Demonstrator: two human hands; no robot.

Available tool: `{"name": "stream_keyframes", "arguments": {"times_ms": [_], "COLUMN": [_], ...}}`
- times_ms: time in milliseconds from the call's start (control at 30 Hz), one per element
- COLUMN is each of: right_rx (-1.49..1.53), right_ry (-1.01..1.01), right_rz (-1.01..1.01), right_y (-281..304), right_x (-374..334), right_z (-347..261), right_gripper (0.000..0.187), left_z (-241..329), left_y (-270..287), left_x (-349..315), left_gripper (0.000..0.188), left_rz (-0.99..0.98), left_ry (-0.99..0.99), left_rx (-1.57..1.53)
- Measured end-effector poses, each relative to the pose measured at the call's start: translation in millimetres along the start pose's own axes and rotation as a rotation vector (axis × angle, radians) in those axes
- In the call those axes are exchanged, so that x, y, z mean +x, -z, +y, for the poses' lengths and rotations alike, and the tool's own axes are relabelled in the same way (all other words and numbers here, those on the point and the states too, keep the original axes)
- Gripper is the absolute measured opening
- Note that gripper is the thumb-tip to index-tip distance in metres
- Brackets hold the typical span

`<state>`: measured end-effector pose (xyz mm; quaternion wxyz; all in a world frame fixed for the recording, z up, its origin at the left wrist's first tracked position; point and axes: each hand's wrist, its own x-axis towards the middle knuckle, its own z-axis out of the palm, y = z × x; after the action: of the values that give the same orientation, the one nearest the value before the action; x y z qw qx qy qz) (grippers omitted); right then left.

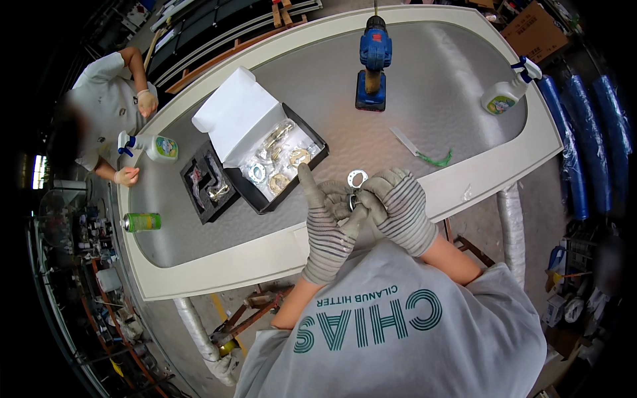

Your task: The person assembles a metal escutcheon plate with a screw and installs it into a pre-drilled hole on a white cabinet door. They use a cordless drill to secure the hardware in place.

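A: Hands?
B: Left hand (326, 222) curled, index straight; right hand (398, 204) pinched. Both seem to grip a small round part (352, 201) by the near edge of the counter (225, 273), mostly hidden by fingers.
A: Labels?
B: Spray bottle (502, 96) label too small to read; shirt (398, 358) carries green lettering.
A: Around?
B: Ring plate (352, 177) just past the hands, open box (235, 123) left, drill (375, 50) beyond.

The left hand (328, 222) and right hand (393, 196) wear dark-striped grey gloves (411, 215). A black box (306, 128) with a white lid (239, 123) holds gold-coloured and silvery parts (279, 184); left of the box, a spray bottle (162, 148) is white and blue, and right of it, a drill (375, 50) is blue and black. The cream worktop (225, 280) has a rippled grey middle.
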<state>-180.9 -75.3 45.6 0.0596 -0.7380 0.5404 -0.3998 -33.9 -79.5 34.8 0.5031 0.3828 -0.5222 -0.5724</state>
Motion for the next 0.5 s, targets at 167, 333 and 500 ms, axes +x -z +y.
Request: {"name": "stream_keyframes", "arguments": {"times_ms": [167, 333, 500], "right_rx": [0.432, 0.626, 0.634], "right_ry": [-0.193, -0.190, -0.219], "right_rz": [-0.183, -0.249, -0.225], "right_y": [4.3, -10.5, -10.4], "right_x": [-4.8, -18.6, -23.1], "right_z": [1.4, 10.9, 10.4], "right_gripper": [0.007, 0.009, 0.011], "left_z": [9.9, -3.2, -4.1], "left_y": [5.9, 20.8, 21.2], "left_x": [0.0, 2.3, 9.8], "left_gripper": [0.075, 0.056, 0.064], "left_rz": [0.002, 0.029, 0.070], "left_ry": [0.145, 0.299, 0.236], "left_rx": [-0.271, -0.605, -0.475]}}
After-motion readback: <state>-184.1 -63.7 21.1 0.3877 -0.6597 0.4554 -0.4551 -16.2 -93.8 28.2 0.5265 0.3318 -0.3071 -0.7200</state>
